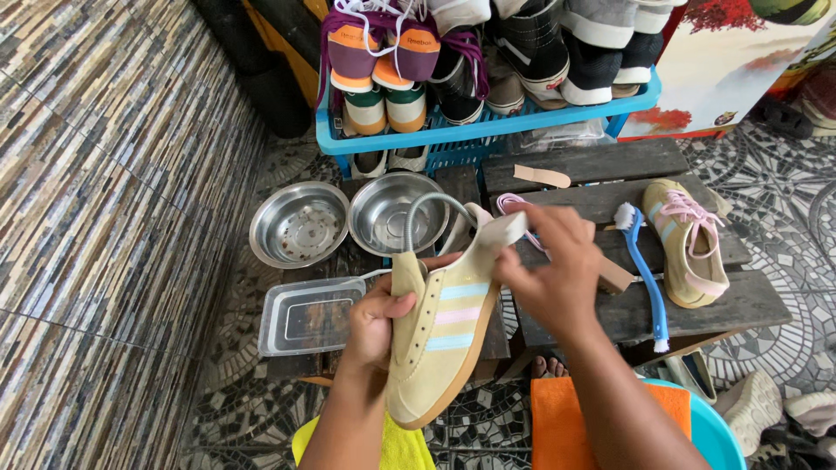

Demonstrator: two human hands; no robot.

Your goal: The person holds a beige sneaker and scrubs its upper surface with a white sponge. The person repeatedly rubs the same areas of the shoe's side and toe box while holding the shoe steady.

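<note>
My left hand point(376, 318) grips a pale yellow suede sneaker point(440, 335) by its heel end, holding it on its side so the pastel blue and pink stripes face up. My right hand point(557, 274) is closed on the sneaker's toe end and tongue point(501, 233). The matching sneaker point(688, 244), laced in pink, lies on the dark wooden bench point(610, 174) to the right. Beside it rests a blue-handled brush point(643, 270) with white bristles.
Two steel bowls point(300, 224) point(396, 211) and a clear plastic tub point(309, 315) sit at left near the striped tile wall. A blue rack point(488, 126) full of shoes stands behind. A grey flexible hose point(427, 209) arcs over one bowl. Orange cloth point(557, 418) and a teal basin point(718, 431) lie below.
</note>
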